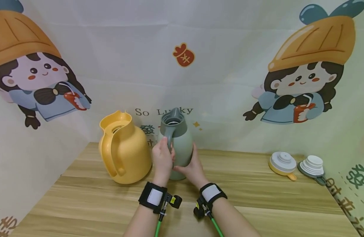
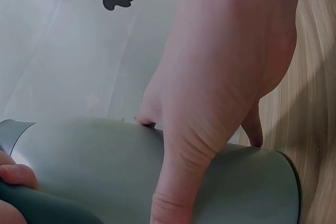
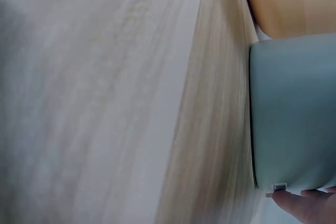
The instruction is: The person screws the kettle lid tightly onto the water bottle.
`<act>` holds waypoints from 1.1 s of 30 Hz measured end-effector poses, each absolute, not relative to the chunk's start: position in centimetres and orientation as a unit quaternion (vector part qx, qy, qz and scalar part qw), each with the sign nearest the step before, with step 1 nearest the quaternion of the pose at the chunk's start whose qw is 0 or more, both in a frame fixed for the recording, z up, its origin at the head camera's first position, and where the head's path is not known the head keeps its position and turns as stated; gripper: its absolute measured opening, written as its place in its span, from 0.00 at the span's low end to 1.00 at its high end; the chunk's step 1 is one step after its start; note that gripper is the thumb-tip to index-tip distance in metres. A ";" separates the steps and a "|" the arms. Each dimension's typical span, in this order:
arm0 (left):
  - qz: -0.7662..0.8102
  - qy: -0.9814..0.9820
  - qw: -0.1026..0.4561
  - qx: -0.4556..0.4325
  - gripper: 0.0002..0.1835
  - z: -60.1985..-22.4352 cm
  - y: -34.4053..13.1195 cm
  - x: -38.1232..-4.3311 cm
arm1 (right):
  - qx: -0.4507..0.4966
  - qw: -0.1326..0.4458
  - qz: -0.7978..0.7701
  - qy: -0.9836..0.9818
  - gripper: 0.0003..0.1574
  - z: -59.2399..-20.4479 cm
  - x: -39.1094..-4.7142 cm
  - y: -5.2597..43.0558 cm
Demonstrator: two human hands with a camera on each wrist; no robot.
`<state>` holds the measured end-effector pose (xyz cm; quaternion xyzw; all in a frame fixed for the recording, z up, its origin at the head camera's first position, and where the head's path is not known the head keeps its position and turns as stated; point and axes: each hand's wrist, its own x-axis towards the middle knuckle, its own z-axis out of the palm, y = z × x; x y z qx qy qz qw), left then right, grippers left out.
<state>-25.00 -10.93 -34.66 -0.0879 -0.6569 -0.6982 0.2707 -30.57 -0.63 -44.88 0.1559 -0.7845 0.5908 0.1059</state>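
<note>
A sage-green thermos jug [image 1: 183,148] with a grey-green collar stands upright on the wooden table, its top open and its handle facing me. My left hand [image 1: 162,163] grips that handle. In the left wrist view, curled left fingers [image 2: 18,176] show on the handle. My right hand [image 1: 194,169] holds the lower body, thumb across the front and the other fingers around the right side. The right wrist view shows the jug's base [image 3: 294,114] against the table, with right-hand fingertips [image 3: 299,205] at its side. Left of it stands a yellow jug [image 1: 134,148], also open on top.
Two lids lie at the table's right: a white one with a yellow rim [image 1: 283,162] and a white one with a dark green rim [image 1: 312,166]. Behind the table [image 1: 244,197] hangs a pale backdrop [image 1: 229,49] with printed cartoon figures. Both wrists wear strapped cameras with green cables.
</note>
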 end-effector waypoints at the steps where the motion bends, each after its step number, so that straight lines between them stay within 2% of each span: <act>1: -0.700 -0.655 0.271 -0.086 0.25 -34.9 -10.9 -25.2 | 0.157 0.105 0.589 -0.786 0.74 -44.9 -30.5 -0.5; 5: -0.703 -0.651 0.272 -0.086 0.26 -35.8 -10.7 -25.8 | 0.162 0.107 0.584 -0.788 0.74 -44.6 -30.3 0.0; 11: -0.697 -0.652 0.272 -0.120 0.25 -35.0 -9.9 -25.1 | 0.165 0.120 0.581 -0.788 0.74 -43.4 -29.7 1.1; 18: -0.736 -0.623 0.222 -0.147 0.25 -33.5 -8.4 -22.8 | 0.156 0.134 0.571 -0.795 0.73 -41.8 -27.9 3.1; 24: -0.758 -0.607 0.178 -0.160 0.24 -32.6 -6.5 -20.6 | 0.136 0.125 0.583 -0.791 0.73 -41.4 -25.4 5.4; 33: -0.758 -0.601 0.116 -0.225 0.24 -32.3 -3.6 -17.0 | 0.148 0.129 0.608 -0.769 0.70 -41.2 -21.1 9.1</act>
